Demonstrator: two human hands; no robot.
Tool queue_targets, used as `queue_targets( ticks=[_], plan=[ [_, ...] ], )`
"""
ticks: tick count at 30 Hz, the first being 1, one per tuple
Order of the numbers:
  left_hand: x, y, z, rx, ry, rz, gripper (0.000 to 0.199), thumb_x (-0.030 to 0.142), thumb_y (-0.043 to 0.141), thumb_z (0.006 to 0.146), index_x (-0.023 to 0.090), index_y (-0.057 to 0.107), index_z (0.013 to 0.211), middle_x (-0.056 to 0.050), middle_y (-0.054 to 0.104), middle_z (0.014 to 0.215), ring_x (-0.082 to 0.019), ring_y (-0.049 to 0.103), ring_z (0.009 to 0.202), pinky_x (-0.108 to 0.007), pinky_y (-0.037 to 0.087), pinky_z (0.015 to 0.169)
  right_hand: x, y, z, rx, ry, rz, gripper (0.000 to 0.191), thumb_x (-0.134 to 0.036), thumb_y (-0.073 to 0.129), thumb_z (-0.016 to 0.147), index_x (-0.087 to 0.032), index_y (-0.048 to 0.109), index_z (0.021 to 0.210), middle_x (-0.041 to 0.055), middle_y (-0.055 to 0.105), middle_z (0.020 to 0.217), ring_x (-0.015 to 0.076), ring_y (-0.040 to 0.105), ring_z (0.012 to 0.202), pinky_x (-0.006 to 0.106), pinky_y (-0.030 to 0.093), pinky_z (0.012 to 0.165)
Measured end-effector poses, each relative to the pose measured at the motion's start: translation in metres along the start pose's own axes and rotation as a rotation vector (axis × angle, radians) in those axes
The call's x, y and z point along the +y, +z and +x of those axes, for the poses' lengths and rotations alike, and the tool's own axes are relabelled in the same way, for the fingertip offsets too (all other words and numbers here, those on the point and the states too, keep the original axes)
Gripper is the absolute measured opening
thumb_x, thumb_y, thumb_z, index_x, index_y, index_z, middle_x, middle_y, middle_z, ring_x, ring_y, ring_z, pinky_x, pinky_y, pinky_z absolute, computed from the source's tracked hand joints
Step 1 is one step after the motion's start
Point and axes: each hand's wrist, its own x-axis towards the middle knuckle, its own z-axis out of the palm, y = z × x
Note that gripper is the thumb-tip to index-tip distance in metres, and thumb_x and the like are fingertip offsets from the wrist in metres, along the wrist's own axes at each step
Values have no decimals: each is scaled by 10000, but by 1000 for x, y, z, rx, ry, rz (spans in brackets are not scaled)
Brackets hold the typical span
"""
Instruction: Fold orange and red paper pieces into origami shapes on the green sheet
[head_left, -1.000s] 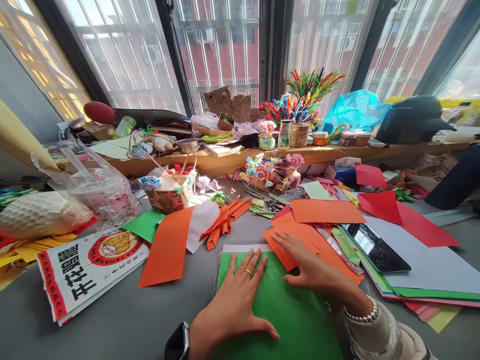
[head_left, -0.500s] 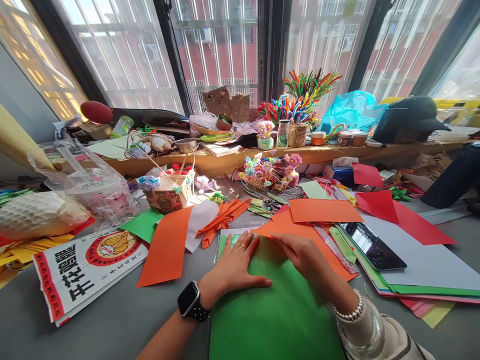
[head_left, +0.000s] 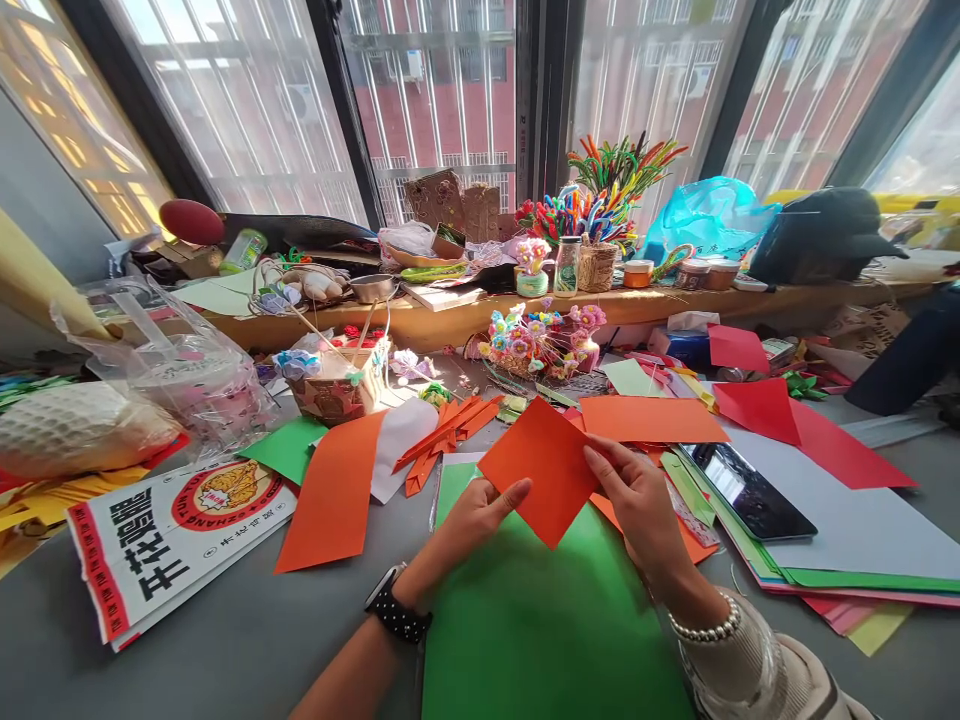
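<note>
Currently, nearest: grey table [head_left: 225, 650], with a green sheet [head_left: 555, 640] lying on it between the forearms. Watch [head_left: 401, 612] on left wrist; bead bracelet [head_left: 709, 632] on right.

Left hand [head_left: 474, 520]: clamped on the left corner of an orange square [head_left: 540, 470], thumb across the front, other fingers mostly hidden behind. Right hand [head_left: 641, 510]: thumb and index finger pinched together on the right corner; remaining fingers curled, partly hidden. Square is held up as a diamond, one corner toward the wearer, over the far part of the green sheet.

Left of hands: paper bag [head_left: 180, 540], then an orange sheet [head_left: 330, 500] overlapping white paper [head_left: 397, 450]. Right: phone [head_left: 750, 490] resting on a paper stack [head_left: 877, 540].

Beyond the square: folded orange strips [head_left: 450, 435] to its left, another orange sheet [head_left: 652, 420] to its right. Farther: basket [head_left: 337, 395] and small flowers [head_left: 536, 340]. Behind these, a ledge [head_left: 442, 328] bears pipe cleaners [head_left: 626, 170], a blue bag [head_left: 709, 215] and a dark cap [head_left: 821, 230]. Farthest: barred windows [head_left: 435, 110].
</note>
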Motion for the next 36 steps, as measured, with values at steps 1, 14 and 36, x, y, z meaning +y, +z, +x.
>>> queue_targets(
  ticks=[1, 14, 36],
  plan=[
    [-2, 1, 1, 33, -26, -121, 372, 398, 484, 754, 143, 570, 1011, -72, 599, 1058, -243, 518, 1003, -350, 383, 884, 0, 1, -1, -16, -6, -32, 337, -345, 548, 728, -157, 561, 1008, 61, 651, 946, 205, 612, 832, 302, 518, 693],
    [-3, 8, 0, 12, -11, -676, 392, 405, 413, 806, 149, 521, 1082, -95, 538, 1142, -222, 448, 1087, -357, 351, 915, 18, 14, -9, -354, -761, -963, 567, -13, 258, 796, -221, 194, 1320, 30, 242, 1365, 186, 238, 1236, 370, 327, 980],
    [1, 16, -8, -185, -214, -277, 336, 411, 484, 751, 148, 609, 919, -69, 638, 925, -221, 575, 894, -342, 416, 813, -1, 16, -11, -325, 138, -226, 340, -456, 509, 716, -148, 590, 835, 30, 630, 740, 155, 581, 643, 194, 435, 418]
  ],
)
